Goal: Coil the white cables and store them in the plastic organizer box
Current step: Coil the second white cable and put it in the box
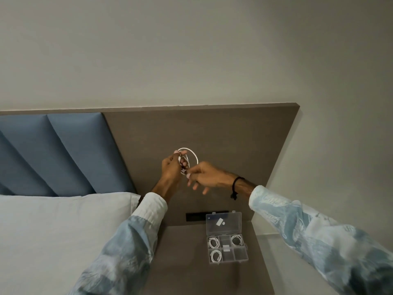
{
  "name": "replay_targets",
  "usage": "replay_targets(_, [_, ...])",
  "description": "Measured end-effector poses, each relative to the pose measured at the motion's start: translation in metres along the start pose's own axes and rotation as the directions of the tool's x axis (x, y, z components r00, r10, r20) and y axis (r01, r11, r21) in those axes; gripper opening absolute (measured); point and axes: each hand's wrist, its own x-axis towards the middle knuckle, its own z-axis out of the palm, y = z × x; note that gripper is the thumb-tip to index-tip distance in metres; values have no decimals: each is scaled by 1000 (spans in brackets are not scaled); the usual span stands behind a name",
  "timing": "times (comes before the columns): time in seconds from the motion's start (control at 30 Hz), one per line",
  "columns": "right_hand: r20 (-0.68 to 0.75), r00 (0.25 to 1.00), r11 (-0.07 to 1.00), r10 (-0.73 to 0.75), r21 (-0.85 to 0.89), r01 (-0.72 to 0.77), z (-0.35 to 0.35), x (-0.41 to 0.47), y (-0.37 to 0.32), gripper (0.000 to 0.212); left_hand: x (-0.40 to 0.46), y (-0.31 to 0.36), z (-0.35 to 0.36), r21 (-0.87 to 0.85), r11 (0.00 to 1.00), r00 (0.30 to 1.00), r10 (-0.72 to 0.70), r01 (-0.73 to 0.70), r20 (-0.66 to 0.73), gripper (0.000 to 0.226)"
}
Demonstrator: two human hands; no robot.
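Note:
A white cable [194,153] is looped into a small coil held up in front of the brown headboard. My left hand [171,169] grips the coil's left side. My right hand [204,176] pinches the cable's lower end between thumb and forefinger, its other fingers spread. Below them, the clear plastic organizer box [240,254] lies open on the nightstand, its lid [223,222] leaning back. Coiled white cables fill three compartments: back left [213,242], back right [236,240] and front left [215,255]. The front right compartment holds nothing.
The box rests on a brown nightstand [182,256]. A bed with a white pillow [63,220] lies to the left. Blue padded panels [63,150] and the brown headboard [234,135] stand behind. A black socket strip [195,217] sits behind the box.

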Motion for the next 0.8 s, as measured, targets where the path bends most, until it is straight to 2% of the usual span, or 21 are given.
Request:
replay_targets(0.07, [-289,955,994,-61,74,86,-7,2,3,15,3,1,-6,13,1000,999,15,-15,32,37])
replay_targets(0.1, [-459,887,988,-54,104,114,-11,3,4,12,5,2,-7,1,1000,998,21,-21,55,37])
replay_targets(0.13, [-576,817,981,-15,151,125,-15,4,6,15,6,3,-7,-27,999,996,20,-17,84,36])
replay_targets(0.17, [-612,789,967,51,229,115,-19,6,8,20,7,5,-7,-46,999,994,19,-14,109,35])
replay_targets(0.23, [-503,846,900,179,432,66,-20,9,12,26,6,10,-4,-58,998,988,10,-2,153,33])
replay_targets(0.3, [-379,904,823,198,565,57,-16,9,13,19,3,14,0,-74,997,979,3,12,202,33])
replay_targets(0.37, [-376,903,764,208,639,90,-13,8,13,12,0,18,3,-118,993,968,5,25,252,32])
replay_targets(0.47, [-387,876,690,288,718,91,-8,7,14,26,-1,24,9,-216,975,959,17,47,283,31])
replay_targets(0.6, [-347,903,787,255,616,14,4,6,9,27,-1,22,16,-295,955,972,87,-19,219,25])
replay_targets(0.73, [-190,959,828,210,556,-71,4,2,-1,23,-1,15,11,-86,973,958,224,-212,180,30])
replay_targets(0.8, [-119,978,857,171,507,-88,0,0,-4,14,-4,14,6,125,919,913,341,-374,225,30])
